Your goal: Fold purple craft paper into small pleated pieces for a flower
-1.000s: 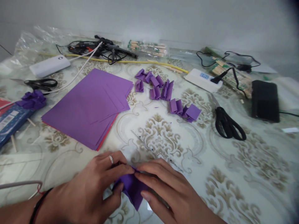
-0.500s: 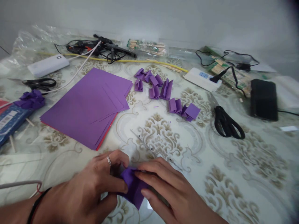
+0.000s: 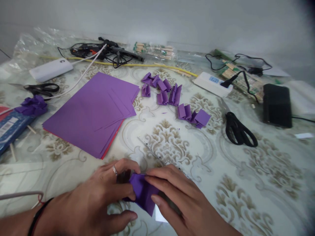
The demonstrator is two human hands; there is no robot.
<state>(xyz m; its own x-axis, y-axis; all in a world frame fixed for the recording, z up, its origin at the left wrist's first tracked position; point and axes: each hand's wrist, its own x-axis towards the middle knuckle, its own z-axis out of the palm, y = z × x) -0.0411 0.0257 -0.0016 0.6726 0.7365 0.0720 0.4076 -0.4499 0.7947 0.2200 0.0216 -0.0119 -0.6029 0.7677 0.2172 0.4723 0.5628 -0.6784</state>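
Near the front edge of the view, a small piece of purple paper (image 3: 144, 193), partly folded, is held between both hands. My left hand (image 3: 105, 193) grips its left side with the fingers curled, while the thumb sits apart below. My right hand (image 3: 178, 195) pinches the right side between thumb and fingers. Part of the paper is hidden behind the fingers. Beyond the hands lie several folded purple paper pieces (image 3: 162, 97) in a loose row. To the left is a stack of purple paper sheets (image 3: 88, 113), with a red edge showing underneath.
Black-handled scissors (image 3: 240, 131) lie at right, another pair (image 3: 43, 88) at far left. A white power strip (image 3: 213, 83), a black box-shaped device (image 3: 277, 105), a white power bank (image 3: 51, 69), a transparent ruler (image 3: 159, 157) and a black tripod-like item (image 3: 108, 50) are also on the table.
The purple paper has shifted slightly up and to the right with my hands. My left thumb has moved away from the paper, and the paper's fold looks more opened.
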